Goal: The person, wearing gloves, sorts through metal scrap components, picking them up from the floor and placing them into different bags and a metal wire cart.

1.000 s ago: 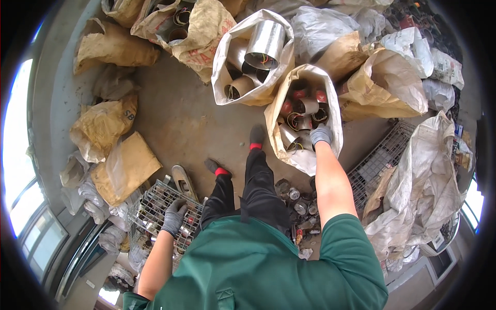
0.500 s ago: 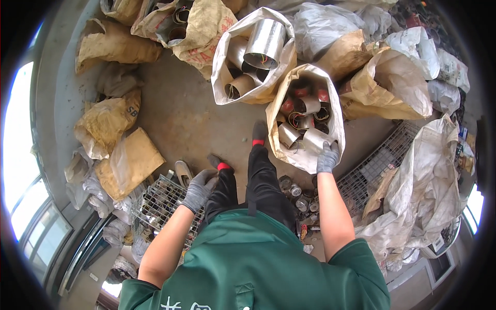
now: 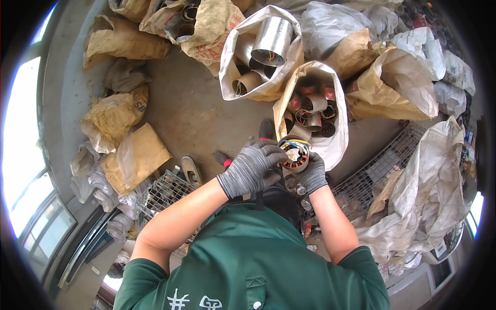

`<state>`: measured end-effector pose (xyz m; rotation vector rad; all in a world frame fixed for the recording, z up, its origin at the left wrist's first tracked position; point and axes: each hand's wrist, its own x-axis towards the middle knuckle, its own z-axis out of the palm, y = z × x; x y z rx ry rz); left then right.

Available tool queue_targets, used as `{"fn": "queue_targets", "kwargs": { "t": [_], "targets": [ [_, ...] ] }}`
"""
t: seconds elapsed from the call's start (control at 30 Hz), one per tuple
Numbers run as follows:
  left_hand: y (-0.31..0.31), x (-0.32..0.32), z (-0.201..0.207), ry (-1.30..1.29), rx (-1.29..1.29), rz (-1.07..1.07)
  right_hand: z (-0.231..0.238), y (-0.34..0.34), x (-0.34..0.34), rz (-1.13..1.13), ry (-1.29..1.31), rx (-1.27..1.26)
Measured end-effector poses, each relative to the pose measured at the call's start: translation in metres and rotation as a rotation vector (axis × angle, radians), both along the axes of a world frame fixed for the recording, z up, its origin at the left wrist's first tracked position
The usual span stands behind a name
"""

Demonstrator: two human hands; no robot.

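In front of my body I have a motor stator (image 3: 298,165), a short metal cylinder with orange windings around its inside and blue, yellow and white wires at its opening. A pale scrap-like piece shows in its middle. My right hand (image 3: 313,174), in a grey glove, grips the cylinder from the right; part of the grip is hidden behind it. My gloved left hand (image 3: 253,168) is at the left rim, fingers stretched toward the wires and thumb apart. Just beyond stands an open white sack (image 3: 338,139) of similar metal cylinders with wires.
Another white-lined sack (image 3: 226,77) holds larger shiny cylinders. Brown paper sacks (image 3: 126,41) and plastic bags line the edges. Wire baskets (image 3: 380,155) stand right and at lower left (image 3: 160,194). A cardboard-like brown sack (image 3: 137,160) lies left. A shoe (image 3: 191,171) is on the floor.
My right hand has lifted a metal cylinder out of the nearer sack and brought it toward me, its opening now facing up. My left hand has moved right and up to meet it.
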<state>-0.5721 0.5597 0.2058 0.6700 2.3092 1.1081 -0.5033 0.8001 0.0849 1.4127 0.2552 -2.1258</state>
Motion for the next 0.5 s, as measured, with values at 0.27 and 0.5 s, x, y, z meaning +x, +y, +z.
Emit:
{"fn": "queue_targets", "kwargs": {
  "t": [0.27,0.5],
  "targets": [
    [-0.012,0.017,-0.021,0.145,-0.308,-0.175,-0.043,-0.017,-0.019,0.523,-0.086,0.168],
    [-0.048,0.047,-0.039,-0.045,-0.254,0.228,-0.226,0.094,-0.078,1.064,-0.16,1.118]
  ]
}}
